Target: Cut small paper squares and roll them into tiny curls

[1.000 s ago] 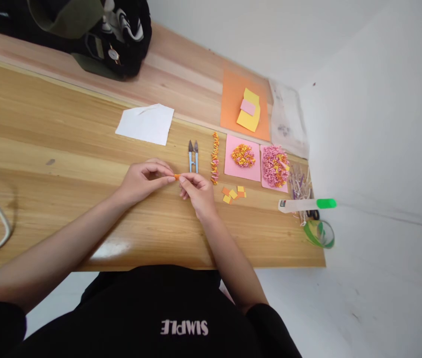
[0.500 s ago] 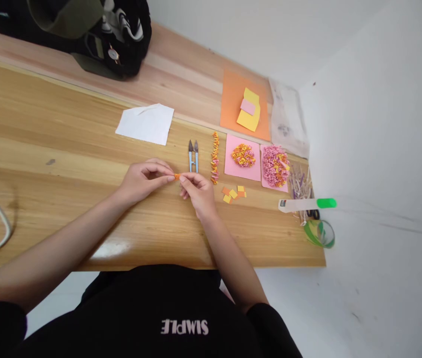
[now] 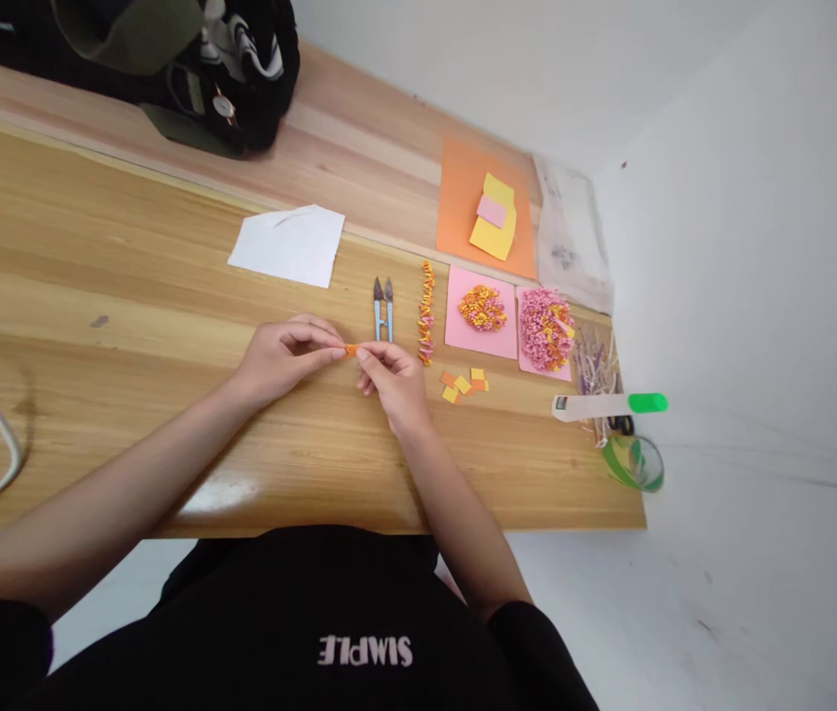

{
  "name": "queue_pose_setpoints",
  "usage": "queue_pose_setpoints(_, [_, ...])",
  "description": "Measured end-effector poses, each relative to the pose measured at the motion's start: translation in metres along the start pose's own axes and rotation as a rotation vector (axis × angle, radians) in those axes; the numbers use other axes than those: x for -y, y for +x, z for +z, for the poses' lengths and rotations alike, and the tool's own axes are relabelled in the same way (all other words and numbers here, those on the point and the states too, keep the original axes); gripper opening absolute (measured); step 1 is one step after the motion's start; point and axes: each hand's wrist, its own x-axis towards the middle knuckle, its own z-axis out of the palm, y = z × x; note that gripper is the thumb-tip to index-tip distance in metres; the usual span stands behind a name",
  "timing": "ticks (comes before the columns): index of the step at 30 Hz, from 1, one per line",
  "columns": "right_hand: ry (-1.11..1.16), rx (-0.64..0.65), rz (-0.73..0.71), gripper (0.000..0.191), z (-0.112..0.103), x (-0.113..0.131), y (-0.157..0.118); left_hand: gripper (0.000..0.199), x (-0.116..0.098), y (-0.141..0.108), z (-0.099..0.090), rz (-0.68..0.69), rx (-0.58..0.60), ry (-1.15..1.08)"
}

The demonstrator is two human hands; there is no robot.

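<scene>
Between my two hands is a small orange piece of paper, pinched at both ends. My left hand is closed on its left end with thumb and forefinger. The other end sits between the thumb and fingers of my right hand. Thread snips with blue handles lie just beyond my right hand. Right of them runs a row of twisted orange and pink paper bits. Small yellow and orange paper squares lie to the right of my right hand.
Twisted paper pieces are heaped on a pink sheet, with a larger pink heap beside it. Farther back lie an orange sheet and white paper. A black bag, glue bottle, green cup and white cable surround the workspace.
Almost nothing differs. Both hands keep the orange paper pinched in the same place, with at most a tiny finger shift.
</scene>
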Motion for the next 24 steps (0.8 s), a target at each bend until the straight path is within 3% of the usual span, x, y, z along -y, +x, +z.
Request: queue_pose_setpoints(24, [0.043, -0.102, 0.014, 0.016, 0.0026, 0.0, 0.0008, 0.028, -0.0019, -0.001, 0.0006, -0.011, -0.061, -0.031])
